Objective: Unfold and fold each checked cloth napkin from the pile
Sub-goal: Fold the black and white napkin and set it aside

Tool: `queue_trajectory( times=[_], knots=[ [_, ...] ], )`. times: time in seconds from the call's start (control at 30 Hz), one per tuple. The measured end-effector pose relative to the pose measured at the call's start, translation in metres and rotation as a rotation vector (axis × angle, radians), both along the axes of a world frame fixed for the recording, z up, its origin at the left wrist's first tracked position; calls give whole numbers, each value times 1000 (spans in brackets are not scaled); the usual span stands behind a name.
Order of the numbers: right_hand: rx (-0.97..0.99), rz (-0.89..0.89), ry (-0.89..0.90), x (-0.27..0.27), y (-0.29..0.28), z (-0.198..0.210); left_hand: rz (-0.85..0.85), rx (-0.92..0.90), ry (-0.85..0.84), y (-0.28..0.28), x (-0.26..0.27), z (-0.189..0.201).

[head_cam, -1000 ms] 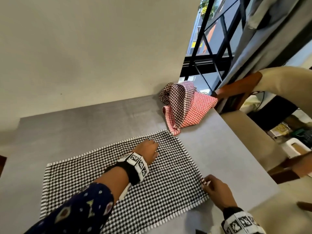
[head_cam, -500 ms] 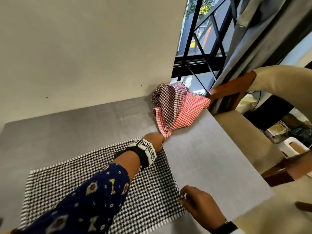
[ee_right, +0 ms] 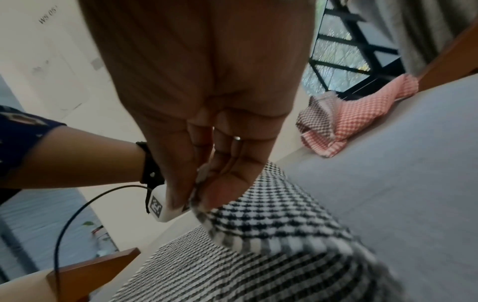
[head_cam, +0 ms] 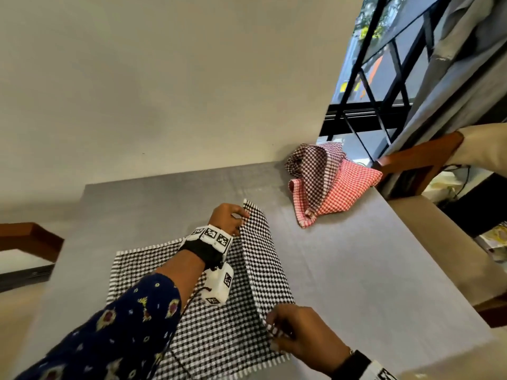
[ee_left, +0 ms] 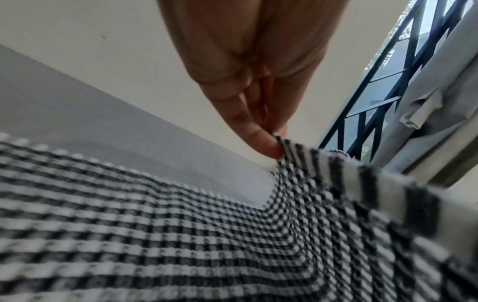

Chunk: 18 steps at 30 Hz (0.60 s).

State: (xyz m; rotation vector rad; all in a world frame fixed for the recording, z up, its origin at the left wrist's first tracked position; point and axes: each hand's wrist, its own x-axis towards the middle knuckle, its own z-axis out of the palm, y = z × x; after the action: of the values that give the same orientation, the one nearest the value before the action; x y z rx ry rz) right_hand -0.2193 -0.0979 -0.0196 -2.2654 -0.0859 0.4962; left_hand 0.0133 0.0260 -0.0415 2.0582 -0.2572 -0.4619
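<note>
Hands, left hand (head_cam: 230, 218) and right hand (head_cam: 299, 329), now pinch the black-checked napkin (head_cam: 263, 270) corners, its right edge lifted since before

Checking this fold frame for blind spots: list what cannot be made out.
- Black-and-white napkin: head view, left forearm covers its middle; near-left corner cut off by the frame edge.
- Pile: cloth count hidden in folds.
- Right hand: wrist view, motion blur smears the pinched corner.

Left hand (head_cam: 230, 218): forearm extended forward, thumb and fingers pinched on the far corner of the black-and-white napkin (head_cam: 263, 259). Right hand (head_cam: 301, 331): nearer the body, fingers pinched on the near corner.
</note>
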Motion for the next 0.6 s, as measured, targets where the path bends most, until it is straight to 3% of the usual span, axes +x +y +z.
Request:
queue_trajectory(
  times=[0.33, 0.6],
  knots=[
    [13, 164, -1, 21, 151, -5, 47, 43, 30, 163, -3, 12],
    [-22, 219, -4, 29, 230, -14, 65, 95, 49, 249, -2, -4]
  ],
)
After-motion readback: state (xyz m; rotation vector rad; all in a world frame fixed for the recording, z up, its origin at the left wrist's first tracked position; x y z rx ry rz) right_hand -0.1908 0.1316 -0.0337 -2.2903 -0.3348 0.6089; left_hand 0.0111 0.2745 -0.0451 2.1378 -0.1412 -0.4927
